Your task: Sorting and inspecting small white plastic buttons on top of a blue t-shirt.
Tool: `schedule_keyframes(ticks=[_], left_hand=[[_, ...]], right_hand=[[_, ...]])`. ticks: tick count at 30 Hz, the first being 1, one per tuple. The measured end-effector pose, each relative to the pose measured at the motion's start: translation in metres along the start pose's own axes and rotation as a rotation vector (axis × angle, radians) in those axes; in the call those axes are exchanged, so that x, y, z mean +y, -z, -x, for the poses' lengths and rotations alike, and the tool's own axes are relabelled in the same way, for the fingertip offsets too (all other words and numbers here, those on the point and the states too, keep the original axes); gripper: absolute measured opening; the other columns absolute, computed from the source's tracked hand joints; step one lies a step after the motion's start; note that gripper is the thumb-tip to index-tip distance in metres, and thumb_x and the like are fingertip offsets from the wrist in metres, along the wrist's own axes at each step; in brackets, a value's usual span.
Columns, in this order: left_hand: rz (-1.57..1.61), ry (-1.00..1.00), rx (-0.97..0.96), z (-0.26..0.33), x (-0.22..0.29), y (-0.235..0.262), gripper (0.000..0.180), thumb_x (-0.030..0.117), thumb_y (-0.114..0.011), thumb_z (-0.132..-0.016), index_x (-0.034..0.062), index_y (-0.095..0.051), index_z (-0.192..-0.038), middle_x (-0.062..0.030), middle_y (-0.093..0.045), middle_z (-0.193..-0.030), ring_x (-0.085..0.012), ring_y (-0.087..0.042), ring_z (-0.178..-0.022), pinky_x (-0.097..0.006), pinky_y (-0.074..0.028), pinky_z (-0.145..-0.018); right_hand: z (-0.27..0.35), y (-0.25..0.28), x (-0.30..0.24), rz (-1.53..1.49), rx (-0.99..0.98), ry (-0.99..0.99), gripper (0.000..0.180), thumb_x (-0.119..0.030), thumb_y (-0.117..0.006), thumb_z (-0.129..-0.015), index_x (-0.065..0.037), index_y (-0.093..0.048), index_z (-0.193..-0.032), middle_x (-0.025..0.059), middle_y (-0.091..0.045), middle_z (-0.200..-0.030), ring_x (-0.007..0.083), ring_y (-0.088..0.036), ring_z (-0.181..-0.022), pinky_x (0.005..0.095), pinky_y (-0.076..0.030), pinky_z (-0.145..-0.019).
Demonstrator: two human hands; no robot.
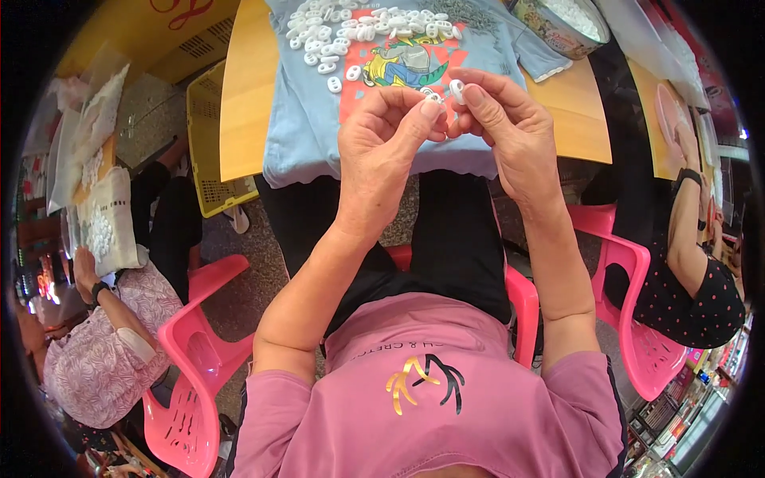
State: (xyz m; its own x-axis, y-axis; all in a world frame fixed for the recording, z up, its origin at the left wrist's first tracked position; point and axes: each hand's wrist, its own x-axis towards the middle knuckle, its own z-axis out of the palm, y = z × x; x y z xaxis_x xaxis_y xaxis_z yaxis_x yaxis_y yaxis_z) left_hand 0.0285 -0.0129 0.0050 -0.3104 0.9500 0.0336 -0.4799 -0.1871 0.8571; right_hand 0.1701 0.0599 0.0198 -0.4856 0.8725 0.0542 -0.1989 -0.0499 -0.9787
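Together, both hands' grip (446, 99) around white piece (457, 89)

Table (247, 95) sits straight ahead with a shirt (311, 119) spread on it, a heap of small plastic parts (351, 32) on the shirt's far end, and a bowl (558, 24) off to the right. Both hands, left (378, 147) and right (510, 127), meet above the shirt's near edge. Basket (209, 127) sits left of the table, with chairs (191, 374) on both sides.
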Motion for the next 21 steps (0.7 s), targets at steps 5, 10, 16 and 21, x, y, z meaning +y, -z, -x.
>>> schedule_keyframes(ticks=[5,10,16,21], left_hand=[[-0.012,0.004,-0.003,0.001,0.0,-0.001,0.017,0.011,-0.065,-0.092,-0.0028,-0.058,-0.098,-0.0075,-0.065,-0.088,-0.0117,-0.062,-0.079,-0.025,-0.052,-0.074],[-0.027,0.006,0.004,0.001,0.002,-0.001,0.017,0.011,-0.065,-0.092,-0.0026,-0.058,-0.098,-0.0067,-0.065,-0.087,-0.0108,-0.061,-0.077,-0.025,-0.051,-0.072],[-0.069,0.007,0.003,0.002,0.003,-0.003,0.016,0.011,-0.065,-0.091,-0.0025,-0.058,-0.097,-0.0065,-0.065,-0.087,-0.0105,-0.06,-0.076,-0.024,-0.051,-0.072],[-0.055,0.012,0.034,0.003,0.004,-0.006,0.016,0.011,-0.066,-0.091,-0.0025,-0.058,-0.097,-0.0066,-0.065,-0.087,-0.0104,-0.06,-0.076,-0.024,-0.05,-0.071]], right_hand=[[0.002,-0.002,-0.001,0.051,-0.01,0.031,0.028,-0.015,-0.062,-0.094,0.001,-0.063,-0.117,0.005,-0.066,-0.09,0.0094,-0.061,-0.074,0.0222,-0.05,-0.071],[0.003,-0.005,-0.006,0.113,-0.004,0.066,0.027,-0.014,-0.062,-0.094,0.001,-0.064,-0.116,0.0042,-0.066,-0.09,0.0089,-0.06,-0.073,0.022,-0.05,-0.07],[0.004,-0.009,-0.009,0.155,0.017,0.126,0.023,-0.01,-0.06,-0.095,0.002,-0.065,-0.114,-0.0001,-0.064,-0.084,0.0048,-0.054,-0.07,0.02,-0.048,-0.065],[0.008,-0.009,-0.011,0.218,0.026,0.119,0.024,-0.01,-0.06,-0.095,0.001,-0.065,-0.115,0.0017,-0.065,-0.09,0.006,-0.056,-0.072,0.02,-0.048,-0.067]])
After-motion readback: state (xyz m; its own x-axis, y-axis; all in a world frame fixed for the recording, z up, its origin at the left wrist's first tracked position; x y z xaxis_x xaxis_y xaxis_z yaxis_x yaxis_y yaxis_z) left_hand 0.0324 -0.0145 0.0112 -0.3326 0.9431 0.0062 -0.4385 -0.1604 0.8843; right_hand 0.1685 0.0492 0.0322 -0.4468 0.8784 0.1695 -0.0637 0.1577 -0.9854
